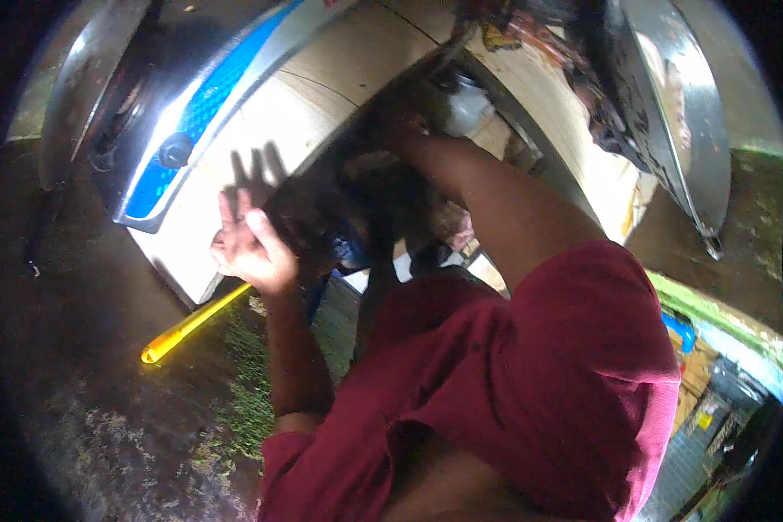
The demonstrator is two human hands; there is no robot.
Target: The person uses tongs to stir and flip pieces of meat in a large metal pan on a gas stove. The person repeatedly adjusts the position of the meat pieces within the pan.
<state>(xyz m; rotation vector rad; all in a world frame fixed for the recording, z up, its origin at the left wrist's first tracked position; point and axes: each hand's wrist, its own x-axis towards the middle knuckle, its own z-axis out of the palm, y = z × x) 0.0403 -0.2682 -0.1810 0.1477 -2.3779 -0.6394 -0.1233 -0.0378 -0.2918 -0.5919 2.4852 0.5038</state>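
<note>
My left hand (258, 254) is raised near the corner of a pale tabletop (313, 111), lit brightly, with some fingers spread and nothing seen in it. Its shadow falls on the tabletop. My right hand (406, 127) reaches into a dark gap between that surface and a second pale board at the right. Shade hides its fingers, so whether it holds anything is unclear. Beyond the right hand, a whitish plastic bag (468, 107) lies inside the gap.
A blue-and-silver appliance with a black knob (176, 150), apparently a gas stove, stands on the tabletop. A yellow tube (196, 323) juts out below its corner. Large shiny metal sheets or pans (682, 117) stand at the right; another metal piece (88, 85) is far left.
</note>
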